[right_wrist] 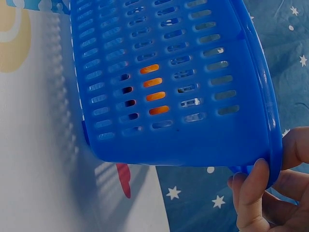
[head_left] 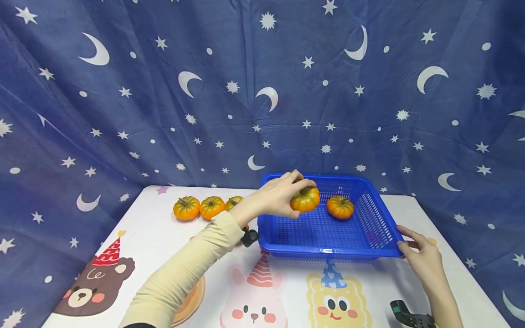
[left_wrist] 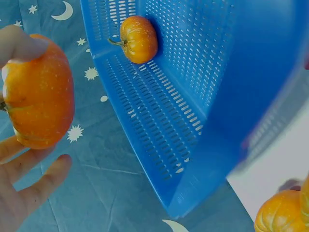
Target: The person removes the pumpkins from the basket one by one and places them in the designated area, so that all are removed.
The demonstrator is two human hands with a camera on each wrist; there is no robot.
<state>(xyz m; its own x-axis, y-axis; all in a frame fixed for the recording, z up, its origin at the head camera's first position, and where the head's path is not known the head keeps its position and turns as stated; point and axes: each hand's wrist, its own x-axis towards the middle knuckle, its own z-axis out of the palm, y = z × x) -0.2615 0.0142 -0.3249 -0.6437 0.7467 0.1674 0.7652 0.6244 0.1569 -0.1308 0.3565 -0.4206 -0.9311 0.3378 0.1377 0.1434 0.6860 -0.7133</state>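
My left hand (head_left: 280,193) grips a small orange pumpkin (head_left: 305,200) and holds it above the left part of a blue plastic basket (head_left: 328,250). In the left wrist view, thumb and fingers are around that pumpkin (left_wrist: 41,96). Another pumpkin (head_left: 340,207) sits inside the basket toward its back right. My right hand (head_left: 424,255) pinches the basket's rim at the front right corner; the right wrist view shows fingers (right_wrist: 253,188) curled at that rim (right_wrist: 273,145).
Left of the basket, several pumpkins stand on the white table, among them an outer one (head_left: 186,208) and its neighbour (head_left: 212,207); my left forearm partly covers others. A blue curtain (head_left: 229,105) with moons and stars hangs behind. The tablecloth (head_left: 213,282) bears cartoon animals.
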